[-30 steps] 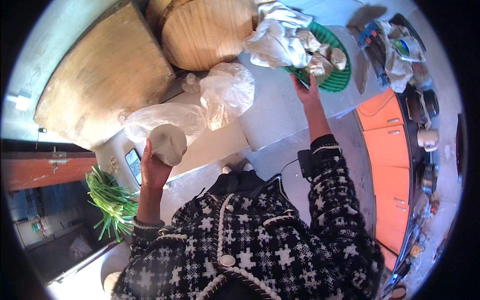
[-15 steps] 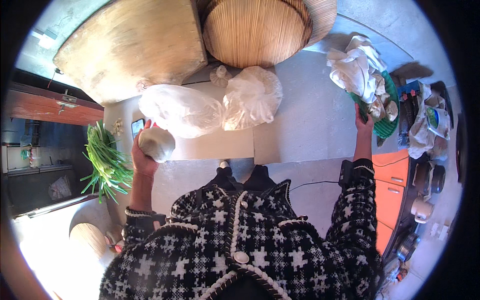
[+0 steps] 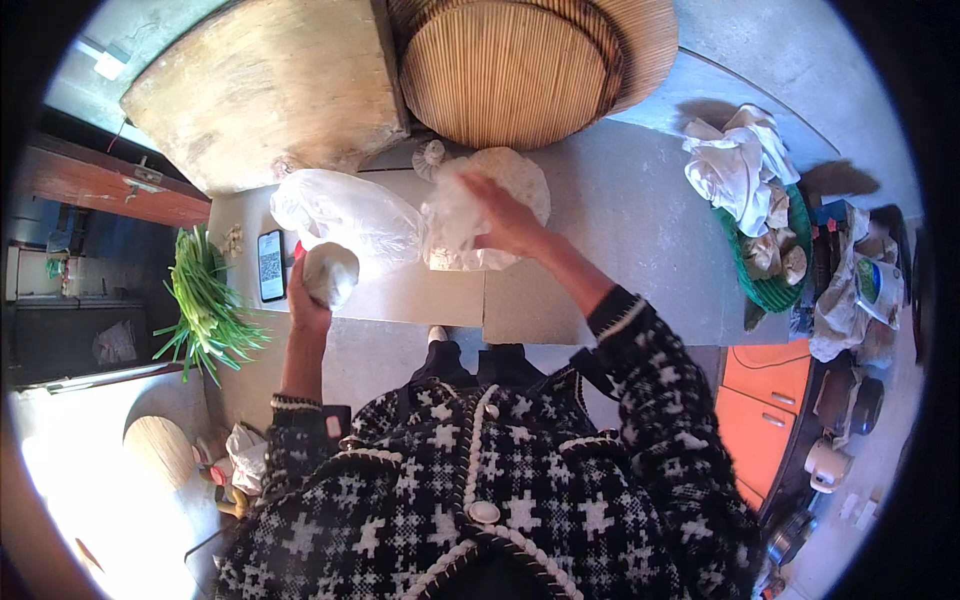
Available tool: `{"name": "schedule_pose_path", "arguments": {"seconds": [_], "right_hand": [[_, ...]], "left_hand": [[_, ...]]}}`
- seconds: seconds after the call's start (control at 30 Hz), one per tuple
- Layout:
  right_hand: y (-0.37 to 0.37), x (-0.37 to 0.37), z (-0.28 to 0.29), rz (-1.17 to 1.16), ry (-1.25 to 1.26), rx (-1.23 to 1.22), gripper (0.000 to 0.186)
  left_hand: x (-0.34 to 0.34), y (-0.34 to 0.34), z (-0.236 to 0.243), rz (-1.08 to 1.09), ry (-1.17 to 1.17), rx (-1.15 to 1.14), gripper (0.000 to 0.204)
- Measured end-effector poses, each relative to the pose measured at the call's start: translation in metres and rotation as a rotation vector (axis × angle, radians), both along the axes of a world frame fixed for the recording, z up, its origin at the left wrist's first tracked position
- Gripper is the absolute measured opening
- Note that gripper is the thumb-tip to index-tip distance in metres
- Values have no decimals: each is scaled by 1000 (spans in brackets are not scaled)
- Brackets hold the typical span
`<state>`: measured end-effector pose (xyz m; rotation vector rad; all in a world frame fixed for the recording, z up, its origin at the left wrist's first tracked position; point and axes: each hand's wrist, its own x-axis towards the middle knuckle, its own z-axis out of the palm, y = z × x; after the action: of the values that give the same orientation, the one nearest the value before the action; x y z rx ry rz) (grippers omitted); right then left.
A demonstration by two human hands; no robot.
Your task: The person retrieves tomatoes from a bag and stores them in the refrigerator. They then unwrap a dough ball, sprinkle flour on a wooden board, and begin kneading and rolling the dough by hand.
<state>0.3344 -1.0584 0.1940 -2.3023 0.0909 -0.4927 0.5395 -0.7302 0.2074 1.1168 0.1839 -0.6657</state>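
My left hand (image 3: 308, 292) is closed round a round, pale, smooth lump (image 3: 336, 274), just in front of a clear plastic bag (image 3: 357, 215). My right hand (image 3: 503, 214) reaches over a second, crumpled plastic bag (image 3: 452, 242) at the middle of the counter, thumb and fingers apart and curved at its top; whether they touch it is unclear. Behind this bag are a pale round shape (image 3: 525, 190) and a small knotted bag (image 3: 430, 160). A phone (image 3: 270, 266) lies left of my left hand.
A large wooden board (image 3: 260, 90) and round slatted trays (image 3: 500, 70) stand at the back of the counter (image 3: 610, 230). A green basket (image 3: 775, 280) holds white cloth and pale lumps at the right, near orange cabinets (image 3: 760, 420) and cluttered kitchenware. Leafy greens (image 3: 200, 310) hang over the left edge.
My right hand has left the green basket and moved left to the middle plastic bag. My left hand still holds the lump. The view has shifted.
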Motion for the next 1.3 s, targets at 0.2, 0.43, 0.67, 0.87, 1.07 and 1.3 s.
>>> {"name": "schedule_pose_path", "arguments": {"seconds": [0.2,0.43,0.67,0.87,1.07,1.3], "right_hand": [[-25,-10,-1,-271,246,209,35],[-138,-101,23,-551,-72,802,26],[-228,-209,45,-853,-17,2,45],[-154,-149,74,-803,-139,-562,59],[23,35,11,-23,113,109,98],[49,80,-53,-89,440,200,48]], "left_hand": [[-3,-13,4,-82,50,-110,37],[10,-12,-4,-89,100,-79,40],[21,2,-17,-67,68,-139,36],[22,14,-19,-66,131,-176,37],[3,-12,-2,-155,229,-83,40],[-32,-36,36,-546,241,-41,49]]}}
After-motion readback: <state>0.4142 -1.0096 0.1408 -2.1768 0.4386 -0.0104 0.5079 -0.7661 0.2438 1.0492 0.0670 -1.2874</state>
